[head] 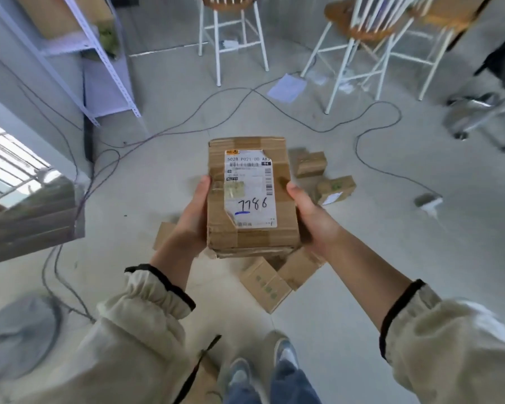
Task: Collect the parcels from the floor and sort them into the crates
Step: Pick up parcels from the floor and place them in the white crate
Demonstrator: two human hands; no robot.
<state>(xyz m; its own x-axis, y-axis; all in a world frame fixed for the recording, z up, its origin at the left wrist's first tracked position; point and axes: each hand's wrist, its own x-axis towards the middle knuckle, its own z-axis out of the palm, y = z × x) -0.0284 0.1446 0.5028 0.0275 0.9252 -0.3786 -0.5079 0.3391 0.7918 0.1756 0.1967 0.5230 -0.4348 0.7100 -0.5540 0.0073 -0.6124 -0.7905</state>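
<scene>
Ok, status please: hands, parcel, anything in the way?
Left hand and right hand grip one labelled parcel, held up. Other parcels lie on floor below. Cables cross the floor; no crate in view.

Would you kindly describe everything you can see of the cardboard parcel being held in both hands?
The cardboard parcel is a flat brown box, crumpled at its near edge and sealed with brown tape. A white shipping label, torn on its left, covers the top, with barcodes and handwritten digits like 7786, part-underlined in blue. It is held roughly level above the floor, the left hand and right hand gripping its long sides.
</scene>
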